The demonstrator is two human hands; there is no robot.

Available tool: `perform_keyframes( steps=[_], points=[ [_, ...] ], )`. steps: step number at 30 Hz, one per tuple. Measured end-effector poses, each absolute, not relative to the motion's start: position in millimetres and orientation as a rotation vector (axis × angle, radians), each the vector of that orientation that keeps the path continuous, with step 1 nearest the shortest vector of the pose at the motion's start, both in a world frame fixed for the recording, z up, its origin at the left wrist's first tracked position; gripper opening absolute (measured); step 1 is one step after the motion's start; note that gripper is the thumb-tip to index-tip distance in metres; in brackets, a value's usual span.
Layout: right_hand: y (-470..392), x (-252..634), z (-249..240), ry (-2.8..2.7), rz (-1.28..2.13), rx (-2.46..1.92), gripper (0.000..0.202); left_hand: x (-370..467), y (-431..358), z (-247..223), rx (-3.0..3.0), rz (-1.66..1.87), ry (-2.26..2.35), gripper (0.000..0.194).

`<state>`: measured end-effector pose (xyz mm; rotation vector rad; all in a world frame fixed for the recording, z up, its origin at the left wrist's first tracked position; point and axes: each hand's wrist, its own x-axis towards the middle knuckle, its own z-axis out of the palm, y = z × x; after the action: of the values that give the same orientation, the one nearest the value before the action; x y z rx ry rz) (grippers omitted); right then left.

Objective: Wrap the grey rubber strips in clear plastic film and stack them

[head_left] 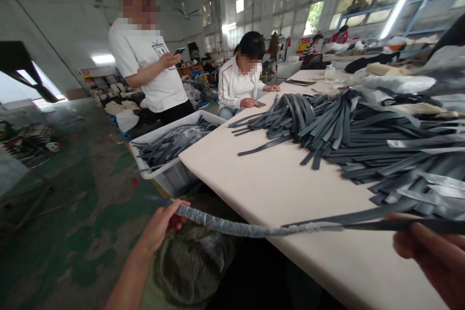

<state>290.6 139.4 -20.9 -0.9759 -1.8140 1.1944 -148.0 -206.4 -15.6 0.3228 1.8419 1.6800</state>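
A long grey fabric strip, partly in a crinkled clear plastic sleeve (pixel 232 226), stretches across the front of my view and sags slightly in the middle. My left hand (pixel 165 220) is closed around its sleeved end, off the table's edge. At the right, my right hand (pixel 430 249) pinches the bare dark grey part (pixel 385 224) between thumb and fingers, over the table. Behind it, a large heap of similar grey strips (pixel 345 131) covers the table's right side, some with clear plastic on them. Another strip near the right hand runs back toward the heap.
The pale table (pixel 232 169) has its near edge running diagonally. A white plastic bin (pixel 174 179) holding more strips stands beside its left corner. One person (pixel 147 68) stands holding a phone; another (pixel 238 80) sits at the table. A dark green bag-like cloth (pixel 192 266) lies below.
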Motion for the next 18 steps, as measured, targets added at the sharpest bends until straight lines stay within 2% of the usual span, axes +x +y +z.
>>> perform_keyframes(
  steps=[5,7,9,11,13,15,18],
  points=[
    [93,167,30,-1.67,1.767,-1.002,0.047,-161,-242,-54,0.086,1.691,1.502,0.014],
    [105,111,46,-1.625,1.912,-0.908,0.048,-189,-242,-46,-0.029,1.807,1.442,0.017],
    [132,49,71,-1.583,1.96,-0.74,0.039,-234,-235,-19,-0.095,1.958,1.432,0.022],
    [161,-12,102,-1.631,1.86,-0.581,0.029,-287,-222,19,-0.053,2.141,1.449,0.031],
    [182,-61,130,-1.687,1.635,-0.614,0.027,-333,-205,54,-0.025,2.268,1.53,0.042],
    [188,-87,143,-1.703,1.54,-0.645,0.032,-362,-189,73,-0.059,2.296,1.662,0.037],
    [169,-72,125,-1.828,1.388,-0.577,0.052,-366,-171,63,-0.069,2.256,1.744,0.022]
  ],
)
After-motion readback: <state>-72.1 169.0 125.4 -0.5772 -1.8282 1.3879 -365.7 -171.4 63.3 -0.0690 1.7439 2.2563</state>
